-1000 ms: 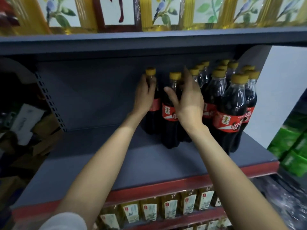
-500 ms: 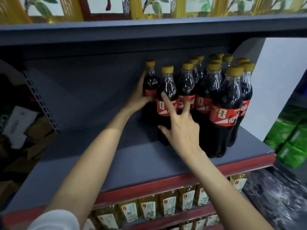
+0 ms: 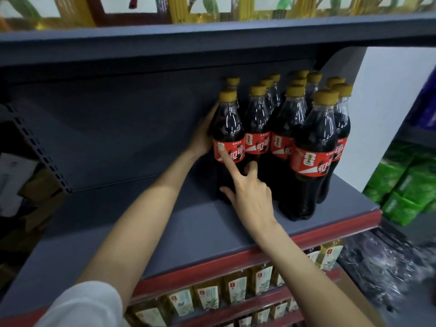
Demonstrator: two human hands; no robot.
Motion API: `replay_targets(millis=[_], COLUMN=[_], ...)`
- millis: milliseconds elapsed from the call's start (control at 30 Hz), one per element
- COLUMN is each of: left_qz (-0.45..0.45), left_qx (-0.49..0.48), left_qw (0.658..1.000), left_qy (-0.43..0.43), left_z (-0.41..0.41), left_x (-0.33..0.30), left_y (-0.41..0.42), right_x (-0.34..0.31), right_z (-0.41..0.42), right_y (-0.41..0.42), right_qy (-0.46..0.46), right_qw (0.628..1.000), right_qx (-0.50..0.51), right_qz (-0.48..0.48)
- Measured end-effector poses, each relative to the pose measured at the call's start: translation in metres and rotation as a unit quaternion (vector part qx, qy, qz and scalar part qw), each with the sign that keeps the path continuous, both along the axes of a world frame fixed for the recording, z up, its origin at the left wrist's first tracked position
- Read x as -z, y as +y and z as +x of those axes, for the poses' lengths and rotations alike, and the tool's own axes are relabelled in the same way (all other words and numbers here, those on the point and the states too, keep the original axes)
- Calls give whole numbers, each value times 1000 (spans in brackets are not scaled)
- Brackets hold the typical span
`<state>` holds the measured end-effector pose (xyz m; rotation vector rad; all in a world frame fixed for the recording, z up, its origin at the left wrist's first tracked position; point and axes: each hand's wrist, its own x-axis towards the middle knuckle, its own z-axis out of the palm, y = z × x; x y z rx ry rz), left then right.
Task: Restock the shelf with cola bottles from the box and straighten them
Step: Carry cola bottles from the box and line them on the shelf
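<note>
Several cola bottles [image 3: 311,147] with yellow caps and red labels stand in rows on the right part of the grey shelf [image 3: 141,227]. The front bottle of the leftmost row [image 3: 227,128] stands upright. My left hand [image 3: 201,138] cups its left side, and the fingers reach behind it out of sight. My right hand [image 3: 251,194] is in front of this bottle. Its straight index finger presses on the red label and its thumb touches the lower body. No box is in view.
Yellow oil bottles [image 3: 207,296] fill the shelf below. Framed boxed goods [image 3: 212,8] stand on the shelf above. Green packs [image 3: 405,185] lie to the right beyond a white side panel [image 3: 389,102]. Cardboard boxes [image 3: 28,185] are at the left and clear plastic wrap [image 3: 389,267] at bottom right.
My right hand has dropped from the bottle necks to the leftmost bottle's label and base. My left hand has slid down from the back bottle's neck to the front bottle's side.
</note>
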<state>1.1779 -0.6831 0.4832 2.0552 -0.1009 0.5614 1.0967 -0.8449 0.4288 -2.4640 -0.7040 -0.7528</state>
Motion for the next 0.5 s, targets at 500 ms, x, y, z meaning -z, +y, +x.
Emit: replay_targets(millis=[500], left_qz=[-136], left_qx=[43], left_qw=[986], left_qy=[90], left_z=[-82], left_x=[20], left_y=[-15], right_x=[9], right_z=[28], right_y=[49], right_qy=[-96], right_qw=[990], right_qx=[49], right_qz=[-92])
